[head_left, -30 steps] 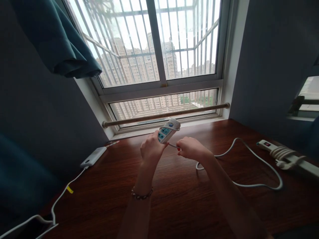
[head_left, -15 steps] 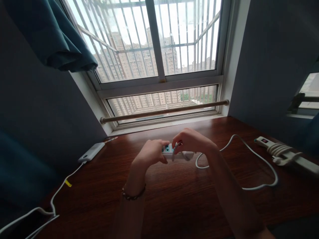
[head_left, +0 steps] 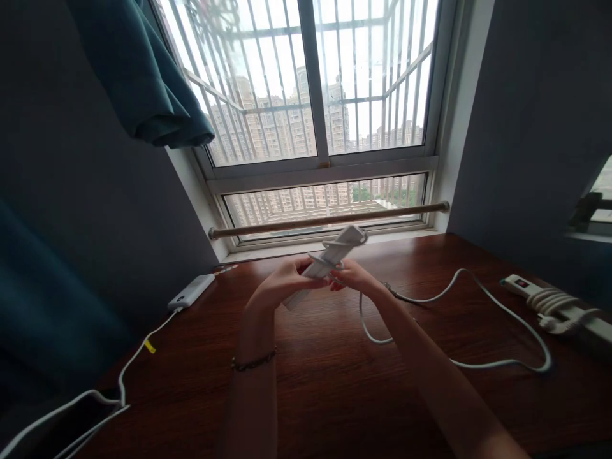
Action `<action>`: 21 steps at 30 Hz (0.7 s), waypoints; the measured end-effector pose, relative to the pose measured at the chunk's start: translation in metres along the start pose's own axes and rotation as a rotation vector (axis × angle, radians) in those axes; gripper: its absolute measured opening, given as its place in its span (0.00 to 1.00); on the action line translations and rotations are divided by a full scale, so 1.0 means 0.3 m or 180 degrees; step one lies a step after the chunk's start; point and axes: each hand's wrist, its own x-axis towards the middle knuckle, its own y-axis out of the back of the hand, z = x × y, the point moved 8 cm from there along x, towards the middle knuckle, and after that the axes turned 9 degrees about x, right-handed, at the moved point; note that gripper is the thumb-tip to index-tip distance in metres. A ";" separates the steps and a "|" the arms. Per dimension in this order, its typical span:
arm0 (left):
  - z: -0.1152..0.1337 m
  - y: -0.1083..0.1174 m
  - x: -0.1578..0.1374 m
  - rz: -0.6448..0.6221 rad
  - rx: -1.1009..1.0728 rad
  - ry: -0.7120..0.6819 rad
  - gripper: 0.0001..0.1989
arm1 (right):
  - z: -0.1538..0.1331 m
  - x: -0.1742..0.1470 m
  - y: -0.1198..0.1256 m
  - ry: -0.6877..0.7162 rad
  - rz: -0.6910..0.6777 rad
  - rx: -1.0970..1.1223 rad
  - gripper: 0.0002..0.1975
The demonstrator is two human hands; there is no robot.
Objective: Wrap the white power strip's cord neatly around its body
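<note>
A white power strip (head_left: 340,247) is held tilted above the brown table, its far end raised toward the window and its plain back turned to me. My left hand (head_left: 287,278) is closed around its lower part. Loops of white cord (head_left: 329,261) go around the strip. Close against its right side, my right hand (head_left: 352,275) has its fingers bent together at the cord; the fingertips are partly hidden. From there the loose white cord (head_left: 497,319) runs out over the table to the right in a wide curve.
A second power strip (head_left: 519,284) with its cord wound around it lies at the right. On the left a white power bank (head_left: 191,293) has a white cable (head_left: 138,350) with a yellow tag. Behind the wooden table (head_left: 325,389) are a barred window and a blue curtain (head_left: 148,95).
The power strip has been lifted and turned, from socket side showing to back showing, with one end up. Both hands moved with it, and the loose cord shifted slightly. The view swung a little left.
</note>
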 end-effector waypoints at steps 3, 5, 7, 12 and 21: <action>-0.098 0.085 0.006 0.0891 0.0368 0.0730 0.23 | 0.023 -0.013 0.004 -0.0414 0.0062 -0.1161 0.28; -0.170 0.124 0.001 0.1167 0.0680 0.1197 0.26 | -0.005 -0.032 0.009 -0.0397 0.0022 -0.1850 0.28; -0.227 0.157 -0.004 0.1336 0.0863 0.1452 0.28 | -0.026 -0.051 0.021 -0.0425 -0.0070 -0.2320 0.23; -0.275 0.149 0.016 0.0959 0.1248 0.1464 0.31 | -0.013 -0.104 0.124 -0.1245 0.0134 -0.3117 0.08; -0.219 0.015 0.082 0.0674 0.2176 0.1033 0.26 | -0.263 -0.136 -0.002 0.0662 0.0074 -0.2904 0.10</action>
